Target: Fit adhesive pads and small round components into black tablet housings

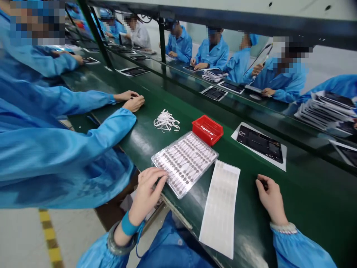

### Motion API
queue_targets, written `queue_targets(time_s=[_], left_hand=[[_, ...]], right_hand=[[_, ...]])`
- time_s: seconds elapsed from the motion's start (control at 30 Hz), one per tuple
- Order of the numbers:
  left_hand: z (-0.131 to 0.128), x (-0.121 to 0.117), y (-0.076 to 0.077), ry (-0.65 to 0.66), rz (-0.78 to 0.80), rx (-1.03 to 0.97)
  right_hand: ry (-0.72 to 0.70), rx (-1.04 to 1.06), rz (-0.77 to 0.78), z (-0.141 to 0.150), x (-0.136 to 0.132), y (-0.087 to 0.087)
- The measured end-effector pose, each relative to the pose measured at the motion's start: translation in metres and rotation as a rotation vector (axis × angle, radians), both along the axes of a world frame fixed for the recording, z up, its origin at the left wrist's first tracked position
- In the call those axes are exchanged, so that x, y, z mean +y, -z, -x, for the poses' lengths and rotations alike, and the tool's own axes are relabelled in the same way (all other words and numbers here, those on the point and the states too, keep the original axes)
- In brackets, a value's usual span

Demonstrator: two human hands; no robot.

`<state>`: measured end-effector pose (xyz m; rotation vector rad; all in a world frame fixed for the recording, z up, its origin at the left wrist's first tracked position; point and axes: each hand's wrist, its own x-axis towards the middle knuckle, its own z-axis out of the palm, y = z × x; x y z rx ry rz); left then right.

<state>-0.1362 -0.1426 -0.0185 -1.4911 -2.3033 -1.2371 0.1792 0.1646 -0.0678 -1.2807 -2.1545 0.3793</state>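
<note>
My left hand (147, 191) rests at the near corner of a clear plastic tray (184, 162) filled with rows of small parts, fingers curled onto its edge. My right hand (271, 197) lies on the green belt (306, 193) with fingers bent inward over a small dark item I cannot make out. Between my hands lies a long white backing sheet (220, 208). A small red bin (208, 129) stands just beyond the tray.
A pile of white strips (166, 121) lies left of the red bin. A dark tablet-like panel on white paper (259, 144) sits at right. A co-worker's blue sleeves and hands (131, 100) reach onto the belt at left. Other workers sit across, with stacked panels (326, 108).
</note>
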Motion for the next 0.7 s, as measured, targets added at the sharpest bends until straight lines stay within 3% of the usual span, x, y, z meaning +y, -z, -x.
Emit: queue_targets(time_s=[0.13,0.33,0.53,0.7], left_hand=[[0.008,0.019,-0.016,0.1,0.166,0.134],[-0.003,0.055,-0.031,0.051,0.388,0.386],[-0.006,0.072,-0.038,-0.035,0.386,0.472],[-0.023,0.066,-0.059,-0.101,0.235,0.428]], right_hand=[[0.015,0.002,0.028,0.0,-0.003,-0.002],[-0.042,0.04,-0.006,0.007,-0.007,-0.006],[-0.075,0.154,0.013,0.013,-0.01,-0.012],[-0.091,0.278,0.046,0.032,-0.051,-0.045]])
